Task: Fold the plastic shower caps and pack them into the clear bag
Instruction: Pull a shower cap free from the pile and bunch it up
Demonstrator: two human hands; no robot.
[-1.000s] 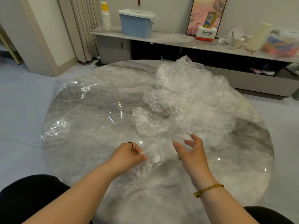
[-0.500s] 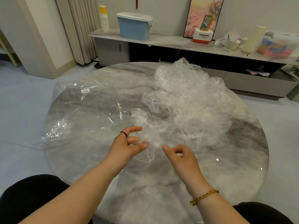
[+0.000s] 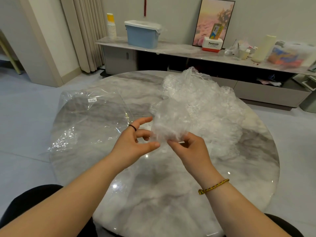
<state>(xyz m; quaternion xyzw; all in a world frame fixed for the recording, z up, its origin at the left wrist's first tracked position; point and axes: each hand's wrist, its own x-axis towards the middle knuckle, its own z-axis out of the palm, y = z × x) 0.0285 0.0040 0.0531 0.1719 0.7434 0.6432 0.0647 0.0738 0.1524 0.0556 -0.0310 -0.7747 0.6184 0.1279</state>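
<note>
One crinkled clear shower cap (image 3: 168, 122) is lifted above the round marble table (image 3: 171, 194). My right hand (image 3: 191, 151) pinches its lower edge between thumb and fingers. My left hand (image 3: 135, 142) is beside it, fingers spread and relaxed, fingertips touching the cap's left edge. A big heap of clear shower caps (image 3: 208, 113) lies on the table's right half, behind the lifted cap. The flat clear bag (image 3: 92, 120) with a small white label lies on the table's left half, left of my left hand.
A low marble sideboard (image 3: 179, 48) runs along the far wall with a blue lidded bin (image 3: 142, 35), a stack of paper cups (image 3: 111, 26), a Panasonic box (image 3: 212, 44) and other clutter. Curtains (image 3: 83, 31) hang at the back left. My dark-clothed knees are under the table's near edge.
Both hands rose from the tabletop and moved closer together. The cap came up off the table with them, and my right hand went from open to pinching its edge.
</note>
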